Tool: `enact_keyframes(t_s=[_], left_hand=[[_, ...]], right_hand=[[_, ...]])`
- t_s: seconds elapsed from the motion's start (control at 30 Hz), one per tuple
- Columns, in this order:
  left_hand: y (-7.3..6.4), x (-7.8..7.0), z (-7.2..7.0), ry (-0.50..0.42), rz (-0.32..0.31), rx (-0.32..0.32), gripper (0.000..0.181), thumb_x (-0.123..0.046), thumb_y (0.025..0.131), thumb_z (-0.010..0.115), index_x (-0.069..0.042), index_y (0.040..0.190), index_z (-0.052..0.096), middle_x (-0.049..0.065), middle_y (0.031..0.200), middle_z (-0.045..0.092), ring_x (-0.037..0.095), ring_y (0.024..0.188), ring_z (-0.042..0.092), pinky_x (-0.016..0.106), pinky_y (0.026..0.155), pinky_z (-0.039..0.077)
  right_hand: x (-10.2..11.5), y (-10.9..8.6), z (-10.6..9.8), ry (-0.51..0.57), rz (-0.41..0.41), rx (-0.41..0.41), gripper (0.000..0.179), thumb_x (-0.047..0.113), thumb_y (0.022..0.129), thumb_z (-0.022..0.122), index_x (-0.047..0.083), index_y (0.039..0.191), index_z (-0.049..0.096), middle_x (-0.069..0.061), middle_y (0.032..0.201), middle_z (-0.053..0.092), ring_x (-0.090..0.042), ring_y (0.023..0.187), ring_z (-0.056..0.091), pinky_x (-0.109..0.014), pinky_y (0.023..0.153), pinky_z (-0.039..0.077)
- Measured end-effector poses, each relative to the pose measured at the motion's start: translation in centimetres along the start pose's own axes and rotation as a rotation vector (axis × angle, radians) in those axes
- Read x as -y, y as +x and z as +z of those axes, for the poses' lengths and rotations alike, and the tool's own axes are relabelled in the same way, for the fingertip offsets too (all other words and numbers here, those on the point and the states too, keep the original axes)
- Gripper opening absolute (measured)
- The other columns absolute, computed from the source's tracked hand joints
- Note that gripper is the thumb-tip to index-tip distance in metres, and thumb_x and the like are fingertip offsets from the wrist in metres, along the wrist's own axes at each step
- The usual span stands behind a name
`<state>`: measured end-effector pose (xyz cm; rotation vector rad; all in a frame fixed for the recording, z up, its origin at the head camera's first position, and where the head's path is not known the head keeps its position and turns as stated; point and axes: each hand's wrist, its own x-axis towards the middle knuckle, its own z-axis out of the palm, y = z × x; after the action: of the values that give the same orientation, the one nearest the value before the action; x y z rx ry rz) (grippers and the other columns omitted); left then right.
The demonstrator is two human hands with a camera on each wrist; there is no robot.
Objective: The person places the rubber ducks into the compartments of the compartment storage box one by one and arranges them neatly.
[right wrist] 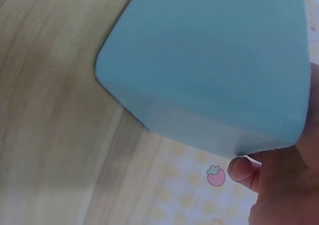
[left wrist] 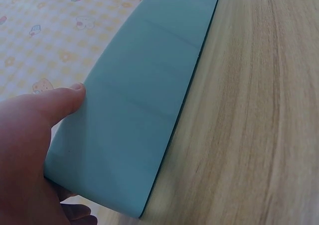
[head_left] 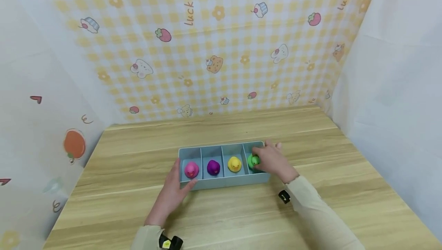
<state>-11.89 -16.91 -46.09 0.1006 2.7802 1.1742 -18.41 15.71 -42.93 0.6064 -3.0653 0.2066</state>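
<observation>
A light blue divided box [head_left: 224, 182] stands on the wooden table, with one small rubber duck in each compartment. From left to right sit a pink duck [head_left: 191, 170], a purple duck [head_left: 213, 167], a yellow duck [head_left: 234, 164] and a green duck [head_left: 253, 161]. My left hand [head_left: 174, 186] grips the box's left end, its thumb at the front rim and its fingers along the end wall. Reaching over the right end, my right hand [head_left: 274, 162] pinches the green duck in the rightmost compartment. Both wrist views show the box's outer walls [left wrist: 134, 95] [right wrist: 209, 51]; the ducks are hidden there.
Wooden tabletop [head_left: 228, 219] surrounds the box. Behind it hangs a yellow checked cloth [head_left: 235, 50] with printed cartoons, and white sheets [head_left: 390, 69] flank the table on either side. A black strap [head_left: 170, 241] is on the left wrist, and a black piece [head_left: 284, 196] on the right.
</observation>
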Motion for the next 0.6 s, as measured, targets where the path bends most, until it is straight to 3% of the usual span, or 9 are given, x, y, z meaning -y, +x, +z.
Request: enact_keyframes(t_s=[0.23, 0.4, 0.6], left_hand=[[-0.6, 0.1, -0.2, 0.003, -0.022, 0.001, 0.094, -0.042, 0.092, 0.060, -0.006, 0.154, -0.001, 0.021, 0.159, 0.008, 0.044, 0.144, 0.013, 0.060, 0.112, 0.019], [-0.5, 0.2, -0.5, 0.007, -0.014, -0.029, 0.093, -0.041, 0.092, 0.060, -0.006, 0.154, 0.000, 0.022, 0.159, 0.009, 0.044, 0.143, 0.015, 0.060, 0.112, 0.020], [-0.1, 0.0, 0.7, 0.000, 0.007, -0.012, 0.092, -0.037, 0.092, 0.062, -0.003, 0.153, 0.002, 0.022, 0.158, 0.013, 0.045, 0.143, 0.017, 0.060, 0.112, 0.021]], right_hand=[[0.3, 0.4, 0.7, -0.014, -0.017, 0.029, 0.033, 0.032, 0.066, 0.086, 0.018, 0.087, 0.065, 0.008, 0.078, 0.065, -0.020, 0.080, 0.037, -0.040, 0.069, 0.024], [0.4, 0.9, 0.7, -0.026, -0.057, 0.000, 0.033, 0.029, 0.065, 0.087, 0.017, 0.085, 0.064, 0.005, 0.080, 0.068, -0.020, 0.079, 0.036, -0.040, 0.068, 0.024], [-0.4, -0.2, 0.3, 0.000, -0.043, 0.037, 0.032, 0.020, 0.065, 0.087, 0.014, 0.087, 0.065, 0.001, 0.081, 0.066, -0.021, 0.081, 0.037, -0.044, 0.071, 0.028]])
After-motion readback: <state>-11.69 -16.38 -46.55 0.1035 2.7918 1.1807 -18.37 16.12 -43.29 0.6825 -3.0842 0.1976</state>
